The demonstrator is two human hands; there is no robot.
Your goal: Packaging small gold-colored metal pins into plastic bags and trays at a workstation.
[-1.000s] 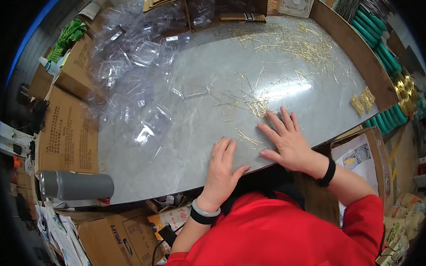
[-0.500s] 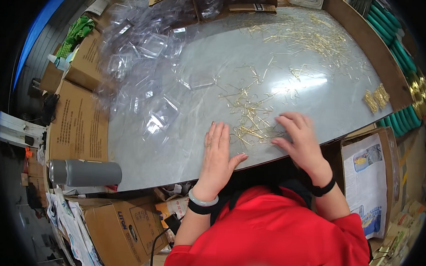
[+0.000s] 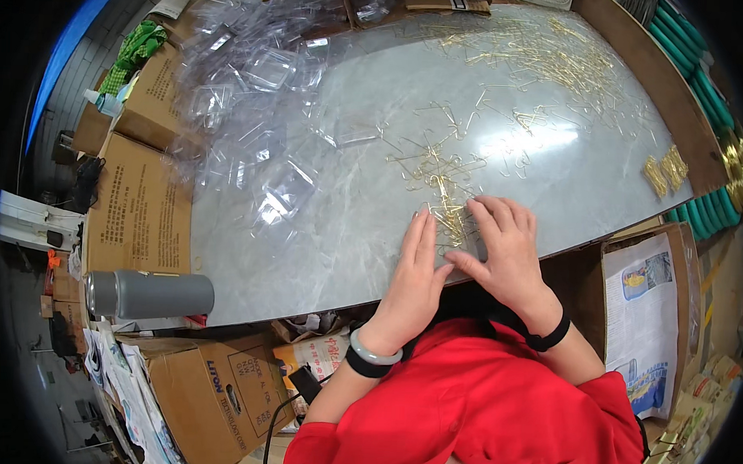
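Observation:
A small heap of gold wire hooks (image 3: 449,222) lies on the grey marbled table between my hands. My left hand (image 3: 415,278) is at the heap's left side, fingers stretched out and laid together, its thumb pointing toward the right thumb. On the other side my right hand (image 3: 506,253) curves around the hooks, fingers bent and thumb apart. Both hands are open, with the fingertips at the edges of the heap. Some hooks near the fingertips are partly hidden. More loose hooks (image 3: 435,162) spread over the table just beyond.
Clear plastic boxes (image 3: 271,69) are piled at the left. Many scattered hooks (image 3: 549,58) cover the far right, near two tied bundles of hooks (image 3: 665,170). A grey bottle (image 3: 165,296) lies at the front left beside cardboard boxes (image 3: 139,212). A brown board (image 3: 647,74) edges the right side.
My left hand has moved right and up to the hooks, and my right hand has shifted slightly left. The hooks between them are now gathered into a narrower, more aligned heap.

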